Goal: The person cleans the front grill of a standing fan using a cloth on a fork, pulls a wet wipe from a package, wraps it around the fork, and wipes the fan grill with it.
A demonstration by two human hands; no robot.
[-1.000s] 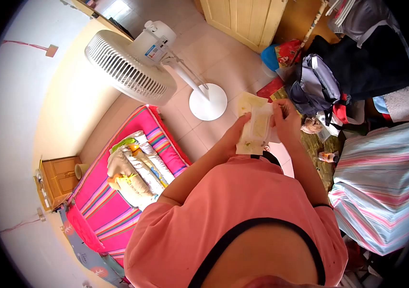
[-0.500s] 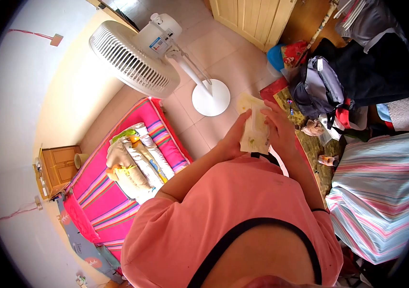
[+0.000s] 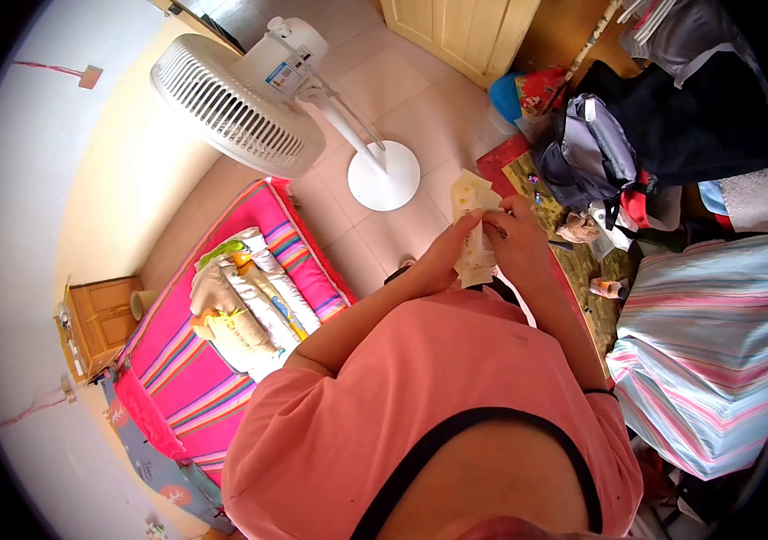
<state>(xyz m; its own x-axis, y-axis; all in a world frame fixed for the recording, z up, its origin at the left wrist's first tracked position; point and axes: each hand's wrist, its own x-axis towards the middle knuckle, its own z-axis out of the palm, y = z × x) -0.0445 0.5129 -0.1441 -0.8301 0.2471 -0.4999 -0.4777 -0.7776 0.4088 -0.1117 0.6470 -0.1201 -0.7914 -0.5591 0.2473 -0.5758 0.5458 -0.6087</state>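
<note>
A flat, pale yellow packet (image 3: 475,194) with small printed marks is in front of my chest, its far end sticking out beyond my fingers. My left hand (image 3: 450,247) grips it from the left side, thumb on top near the middle. From the other side my right hand (image 3: 516,241) is closed at the same spot, its fingers bent and meeting the left fingertips. The middle of the packet is covered by both hands, and a narrow lower part shows between them.
A white standing fan (image 3: 384,175) is on the tiled floor ahead. To the left lies a bed with a pink striped cover (image 3: 190,346) and folded bedding (image 3: 240,301). On the right are a grey backpack (image 3: 589,148), a cluttered low table (image 3: 596,261) and a striped cloth (image 3: 704,351).
My hands have come together over the middle of the packet, where they were holding its two sides apart. Less of its face shows now. The whole view has shifted slightly.
</note>
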